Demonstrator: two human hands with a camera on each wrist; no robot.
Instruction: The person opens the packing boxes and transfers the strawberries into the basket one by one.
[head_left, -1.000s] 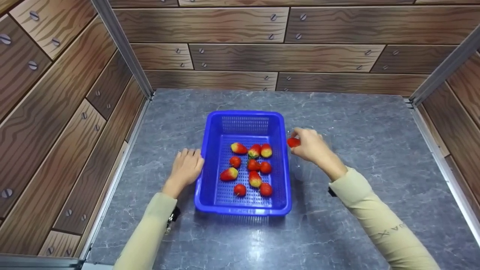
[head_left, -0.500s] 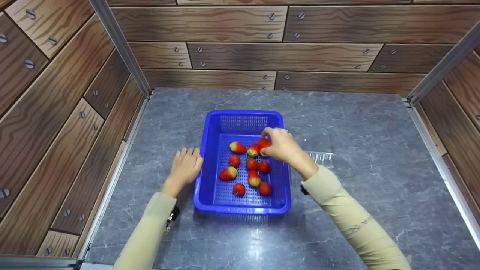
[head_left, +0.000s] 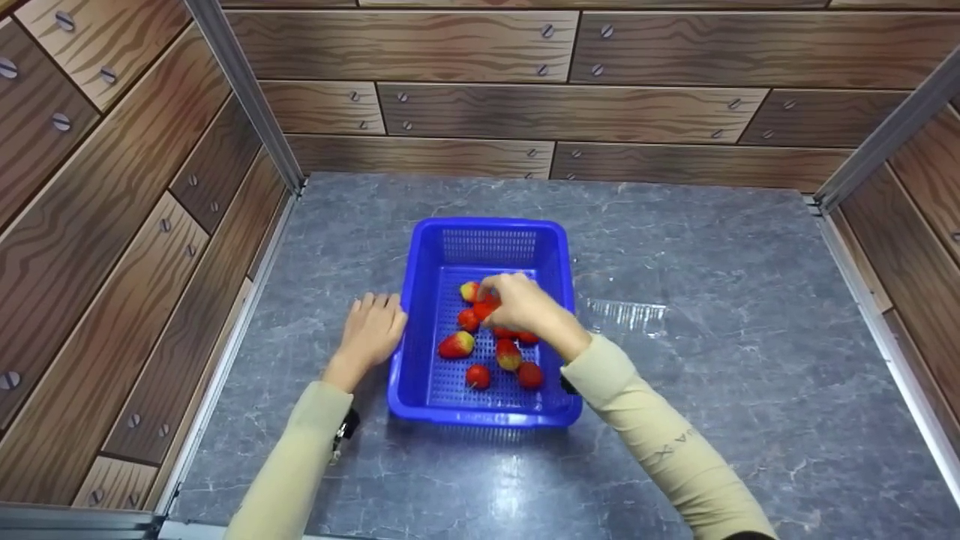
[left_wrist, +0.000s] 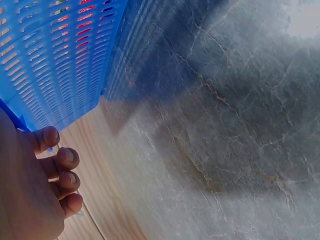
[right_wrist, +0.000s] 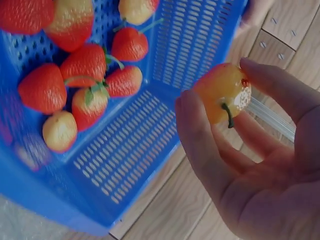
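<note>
A blue plastic basket (head_left: pixel 484 418) with slotted walls stands mid-table, holding several red and yellow strawberries (head_left: pixel 456 345). Over its left part, my right hand (head_left: pixel 521 304) pinches another strawberry (right_wrist: pixel 220 95) between thumb and fingertips. In the right wrist view this one shows a yellowish end with a short dark green stem. My left hand (head_left: pixel 373 330) grips the basket's left rim, its fingers (left_wrist: pixel 67 157) curled below the rim on the outer side. The thumb is not seen in the left wrist view. The right hand hides some of the strawberries in the head view.
On the grey marbled tabletop (head_left: pixel 750 337), a clear plastic container (head_left: pixel 628 315) stands right of the basket, hard to make out. Wood-patterned panels (head_left: pixel 480 112) enclose the table at the back and both sides.
My right hand has carried a strawberry from just right of the basket, over the rim, to above its left part. The left hand and the basket stay in place.
</note>
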